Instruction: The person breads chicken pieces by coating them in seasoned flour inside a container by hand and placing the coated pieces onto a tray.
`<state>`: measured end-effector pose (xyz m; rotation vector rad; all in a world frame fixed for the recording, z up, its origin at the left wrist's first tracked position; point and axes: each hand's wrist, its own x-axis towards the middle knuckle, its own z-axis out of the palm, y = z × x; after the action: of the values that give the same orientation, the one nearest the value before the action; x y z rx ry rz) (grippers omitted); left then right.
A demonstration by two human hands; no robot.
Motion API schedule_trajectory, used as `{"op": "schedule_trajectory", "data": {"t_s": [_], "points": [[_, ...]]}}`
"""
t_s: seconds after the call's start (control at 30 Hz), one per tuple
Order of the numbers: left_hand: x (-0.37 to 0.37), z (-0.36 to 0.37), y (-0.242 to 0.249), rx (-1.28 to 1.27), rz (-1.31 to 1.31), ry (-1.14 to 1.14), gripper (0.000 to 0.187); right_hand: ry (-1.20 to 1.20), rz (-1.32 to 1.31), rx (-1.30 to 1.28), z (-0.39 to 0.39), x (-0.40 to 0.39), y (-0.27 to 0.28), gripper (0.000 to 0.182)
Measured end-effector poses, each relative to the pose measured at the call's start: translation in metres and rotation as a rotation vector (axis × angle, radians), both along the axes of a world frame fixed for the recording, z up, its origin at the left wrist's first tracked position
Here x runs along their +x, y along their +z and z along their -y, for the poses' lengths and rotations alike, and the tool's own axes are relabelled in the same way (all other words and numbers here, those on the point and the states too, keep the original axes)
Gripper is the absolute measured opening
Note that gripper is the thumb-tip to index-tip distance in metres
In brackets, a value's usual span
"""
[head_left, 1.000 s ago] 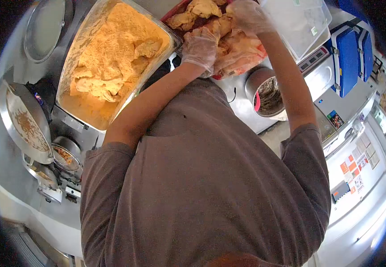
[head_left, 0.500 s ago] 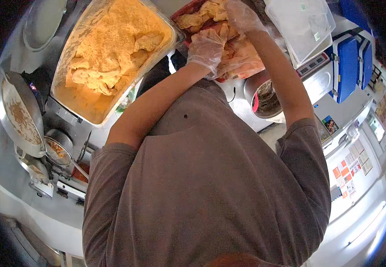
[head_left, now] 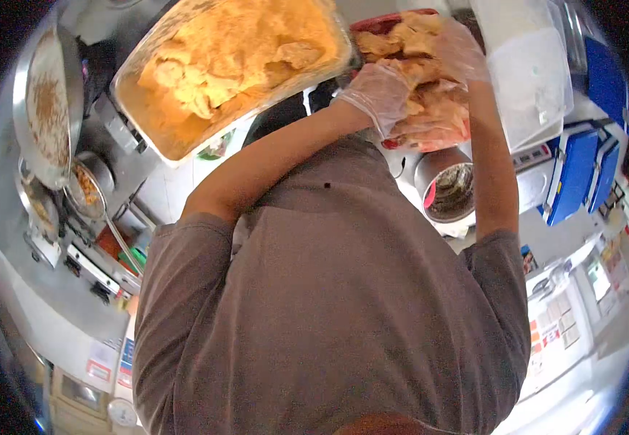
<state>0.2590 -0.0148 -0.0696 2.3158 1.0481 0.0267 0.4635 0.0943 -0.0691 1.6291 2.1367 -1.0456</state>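
Observation:
My left hand (head_left: 376,94), in a clear plastic glove, reaches into a red tray (head_left: 367,26) of raw chicken and has its fingers closed on a chicken piece (head_left: 410,70). On the tray's right side is my right hand (head_left: 463,52), also gloved, with its fingers curled against another chicken piece (head_left: 420,32); its fingertips are partly hidden. Wetter, pinkish chicken (head_left: 438,109) lies at the tray's near end. Left of the tray stands a large clear tub (head_left: 173,158) of orange-yellow flour (head_left: 249,32), with coated lumps resting in it.
A metal pot (head_left: 430,163) with a dark inside sits below my right forearm. Translucent plastic lids (head_left: 525,80) and blue cases (head_left: 574,174) are at the right. On the left are a big metal bowl (head_left: 68,138) and a strainer (head_left: 100,185) holding orange bits.
The view has shifted, so the tub and tray appear further right. Both hands remain at the chicken tray, with the right hand now lower along its right side.

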Motion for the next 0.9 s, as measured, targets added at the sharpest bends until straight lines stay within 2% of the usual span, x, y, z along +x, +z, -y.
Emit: {"op": "schedule_trajectory", "data": {"t_s": [0.07,0.13,0.17,0.2,0.23,0.27,0.3,0.37,0.43,0.5,0.53,0.63,0.7,0.8,0.9], "points": [[-0.026,-0.003,0.03,-0.109,-0.001,-0.105,0.06,-0.115,-0.168,0.016,0.008,-0.041,0.057,0.048],[-0.056,0.002,0.044,-0.048,0.14,0.027,0.054,-0.242,-0.324,0.037,0.015,-0.082,0.093,0.062],[-0.077,0.006,0.044,0.014,0.208,0.095,0.053,-0.261,-0.497,0.339,0.03,-0.109,0.083,0.031],[-0.099,0.009,0.047,0.074,0.278,0.162,0.052,-0.15,-0.479,0.388,0.036,-0.122,0.064,0.031],[-0.123,0.004,0.077,-0.099,0.219,0.213,0.054,-0.039,-0.458,0.435,0.033,-0.133,0.037,0.031],[-0.152,0.012,0.069,-0.048,0.289,0.289,0.054,0.071,-0.435,0.478,0.03,-0.145,0.013,0.031],[-0.181,0.021,0.059,0.004,0.36,0.365,0.054,0.385,-0.21,0.503,0.027,-0.161,-0.004,0.032],[-0.23,0.033,0.06,-0.082,0.427,0.612,0.043,0.589,0.044,0.416,0.029,-0.197,-0.043,0.035],[-0.284,0.048,0.043,0.023,0.297,0.746,0.035,0.382,0.08,0.222,0.04,-0.23,-0.081,0.037],[-0.333,0.068,0.04,0.037,0.245,0.898,0.041,0.278,0.133,0.192,0.046,-0.247,-0.093,0.038],[-0.355,0.08,0.033,0.014,0.351,0.98,0.04,0.231,0.159,0.171,0.049,-0.254,-0.093,0.039],[-0.404,0.105,0.02,-0.078,0.687,1.204,0.038,0.288,0.226,0.082,0.036,-0.266,-0.034,0.044],[-0.424,0.115,0.018,-0.174,0.923,1.322,0.037,0.136,0.115,0.056,0.037,-0.267,0.006,0.043],[-0.444,0.121,0.01,-0.209,0.999,1.372,0.038,-0.119,-0.058,0.007,0.052,-0.25,0.06,0.042],[-0.445,0.123,0.018,-0.205,1.035,1.324,0.038,-0.343,-0.315,0.018,0.063,-0.215,0.06,0.038]]}}
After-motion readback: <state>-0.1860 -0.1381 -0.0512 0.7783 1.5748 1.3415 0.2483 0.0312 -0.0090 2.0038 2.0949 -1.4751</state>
